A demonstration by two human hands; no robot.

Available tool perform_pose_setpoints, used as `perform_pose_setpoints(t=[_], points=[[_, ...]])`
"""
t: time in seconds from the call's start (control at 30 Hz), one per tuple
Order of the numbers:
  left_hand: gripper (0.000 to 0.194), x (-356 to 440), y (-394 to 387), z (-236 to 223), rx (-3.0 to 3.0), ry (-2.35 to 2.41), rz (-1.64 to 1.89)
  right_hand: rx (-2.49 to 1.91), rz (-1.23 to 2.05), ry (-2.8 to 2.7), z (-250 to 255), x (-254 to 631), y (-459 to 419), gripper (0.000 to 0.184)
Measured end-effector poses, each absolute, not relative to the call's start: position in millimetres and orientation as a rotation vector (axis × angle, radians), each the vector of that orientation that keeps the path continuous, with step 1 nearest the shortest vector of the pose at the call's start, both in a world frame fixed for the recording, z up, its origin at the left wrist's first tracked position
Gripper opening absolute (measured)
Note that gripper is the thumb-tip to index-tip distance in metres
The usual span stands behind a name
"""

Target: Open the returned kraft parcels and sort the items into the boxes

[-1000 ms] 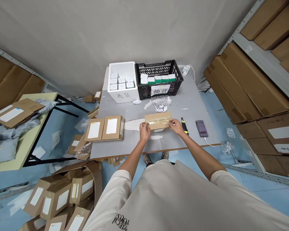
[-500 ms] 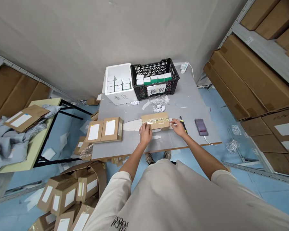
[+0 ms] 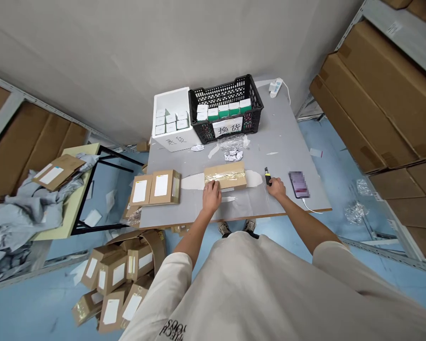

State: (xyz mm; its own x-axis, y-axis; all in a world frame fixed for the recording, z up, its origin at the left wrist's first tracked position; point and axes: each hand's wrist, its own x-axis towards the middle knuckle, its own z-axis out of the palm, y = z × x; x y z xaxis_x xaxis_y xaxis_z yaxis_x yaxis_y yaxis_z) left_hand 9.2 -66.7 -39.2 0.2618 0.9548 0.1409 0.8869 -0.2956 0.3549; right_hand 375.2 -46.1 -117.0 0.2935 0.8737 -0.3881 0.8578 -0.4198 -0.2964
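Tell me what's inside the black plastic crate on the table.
The black plastic crate holds a row of white boxes with green bands; anything lying beneath them is hidden from view.

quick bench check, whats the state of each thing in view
taped cardboard box: lying flat
left hand: against the box
box cutter: lying down
right hand: beside the box cutter, off the box
phone: face up, cable attached
white foam box: open, holding white cartons
black crate: holding white-and-green cartons
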Motion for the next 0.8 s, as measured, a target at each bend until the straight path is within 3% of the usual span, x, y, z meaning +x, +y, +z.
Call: perform_pose_setpoints(t=[0.3, 0.57, 0.8], points=[[0.056, 13.3, -69.0, -43.7, 2.319, 1.757, 0.472, -2.533, 0.797, -1.816, -142.1, 379.7, -42.7, 0.042], [0.061, 11.5, -74.3, -45.7, 2.327, 1.755, 0.457, -2.395, 1.039, -1.184, -123.5, 393.6, -20.7, 0.055], [0.066, 9.0, -78.6, -44.8, 2.302, 1.728, 0.476, -1.916, 1.169, -0.997, -51.9, 371.5, 22.1, 0.031]])
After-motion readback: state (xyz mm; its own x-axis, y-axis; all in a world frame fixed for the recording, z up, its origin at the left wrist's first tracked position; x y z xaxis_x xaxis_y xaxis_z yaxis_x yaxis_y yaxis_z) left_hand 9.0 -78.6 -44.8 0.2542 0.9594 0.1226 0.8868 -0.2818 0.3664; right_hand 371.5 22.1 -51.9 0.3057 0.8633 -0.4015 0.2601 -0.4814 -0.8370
